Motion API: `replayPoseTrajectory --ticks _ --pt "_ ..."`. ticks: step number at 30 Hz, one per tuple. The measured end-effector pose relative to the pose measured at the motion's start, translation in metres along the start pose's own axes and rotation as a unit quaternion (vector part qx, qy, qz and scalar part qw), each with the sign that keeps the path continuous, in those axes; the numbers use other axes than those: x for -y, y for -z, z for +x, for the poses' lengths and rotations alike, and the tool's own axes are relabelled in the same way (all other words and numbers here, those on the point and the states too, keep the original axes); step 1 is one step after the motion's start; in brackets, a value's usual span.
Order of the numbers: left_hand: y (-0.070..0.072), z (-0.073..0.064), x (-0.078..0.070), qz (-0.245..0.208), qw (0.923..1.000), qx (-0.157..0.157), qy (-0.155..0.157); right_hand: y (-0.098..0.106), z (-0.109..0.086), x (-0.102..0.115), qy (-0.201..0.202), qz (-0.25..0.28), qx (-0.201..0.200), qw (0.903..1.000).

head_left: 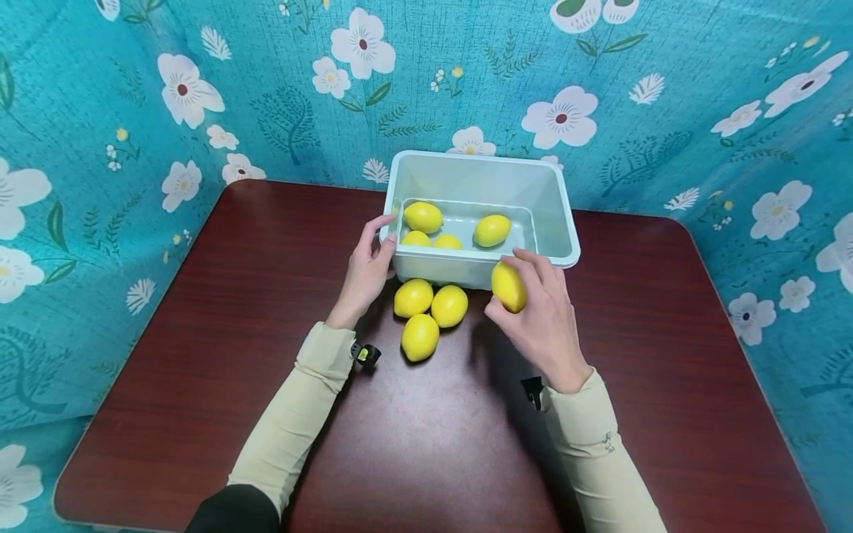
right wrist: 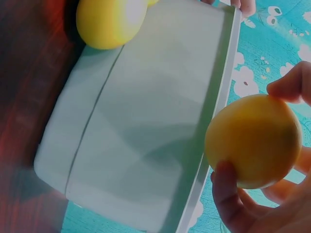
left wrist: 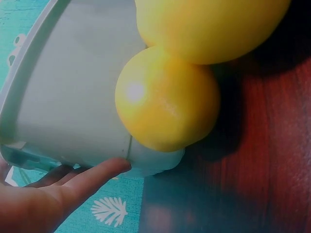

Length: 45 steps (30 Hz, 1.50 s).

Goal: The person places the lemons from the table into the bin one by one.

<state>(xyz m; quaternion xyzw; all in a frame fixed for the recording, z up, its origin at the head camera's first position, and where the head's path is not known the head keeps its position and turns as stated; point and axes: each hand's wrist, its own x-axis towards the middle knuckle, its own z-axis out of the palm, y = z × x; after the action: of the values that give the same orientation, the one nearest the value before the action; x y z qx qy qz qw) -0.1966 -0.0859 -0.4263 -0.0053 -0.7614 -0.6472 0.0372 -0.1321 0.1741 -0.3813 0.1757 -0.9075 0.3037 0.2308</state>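
Observation:
My right hand [head_left: 543, 318] pinches a lemon [head_left: 509, 286] between thumb and fingers, at the front rim of a pale plastic box [head_left: 426, 264]. The right wrist view shows this lemon [right wrist: 252, 141] overlapping the rim, fingertips around it. At the box's left front corner, my left hand [head_left: 363, 277] holds on, fingers by the rim and thumb low on the wall, as the left wrist view shows. Inside the box lie several lemons [head_left: 492, 231], partly hidden by the front wall. Three more lemons [head_left: 420, 337] cluster on the table just in front of it.
A dark red-brown wooden table [head_left: 200, 333] carries everything, with rounded far corners. Blue floral cloth [head_left: 433, 81] hangs behind the box and along both sides. Each wrist bears a small black camera, one visible at the left cuff [head_left: 326, 348].

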Motion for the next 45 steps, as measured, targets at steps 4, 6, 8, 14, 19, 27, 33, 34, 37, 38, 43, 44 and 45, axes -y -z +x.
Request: replayPoseTrajectory --ticks 4,6,8,14,19,27,33,34,37,38,43,44,45 --pt "0.000 0.000 0.001 -0.001 1.0000 0.000 -0.001 0.003 0.003 -0.002 -0.001 0.002 0.005 1.0000" --pt "0.000 0.000 0.002 0.000 1.0000 0.000 -0.001 0.006 0.005 -0.003 0.000 0.003 0.006 1.0000" --pt "0.000 0.000 0.002 0.001 1.0000 0.000 0.000 0.008 0.007 -0.005 0.001 0.003 0.008 1.0000" --pt "0.001 0.001 0.002 0.002 1.0000 0.005 0.004 0.016 0.012 -0.011 0.015 -0.002 0.009 0.9999" --pt "0.002 0.002 0.001 0.003 1.0000 0.004 0.005 0.022 0.018 -0.015 0.014 -0.009 0.014 0.9998" --pt "0.002 0.003 0.000 0.011 0.9999 0.003 0.008 0.040 0.030 -0.019 0.008 -0.019 0.013 0.9997" --pt "0.000 0.002 -0.001 0.011 0.9999 0.004 0.009 0.055 0.039 -0.019 0.006 -0.026 0.006 0.9996" --pt "0.000 0.002 -0.001 0.010 0.9999 0.004 0.009 0.056 0.040 -0.019 0.005 -0.027 0.006 0.9996" --pt "0.000 0.002 -0.001 0.006 0.9999 0.003 0.009 0.060 0.042 -0.017 0.004 -0.026 0.005 0.9996" --pt "0.001 0.002 0.000 0.004 1.0000 0.003 0.008 0.061 0.043 -0.017 0.004 -0.026 0.004 0.9996" --pt "0.001 0.002 0.001 0.007 0.9999 0.004 0.011 0.064 0.044 -0.017 0.007 -0.030 -0.003 0.9995" --pt "0.001 0.002 0.001 0.008 0.9999 0.005 0.011 0.065 0.045 -0.017 0.007 -0.030 -0.004 0.9995" --pt "0.001 0.002 0.001 0.009 0.9999 0.006 0.011 0.065 0.045 -0.018 0.008 -0.030 -0.005 0.9995"
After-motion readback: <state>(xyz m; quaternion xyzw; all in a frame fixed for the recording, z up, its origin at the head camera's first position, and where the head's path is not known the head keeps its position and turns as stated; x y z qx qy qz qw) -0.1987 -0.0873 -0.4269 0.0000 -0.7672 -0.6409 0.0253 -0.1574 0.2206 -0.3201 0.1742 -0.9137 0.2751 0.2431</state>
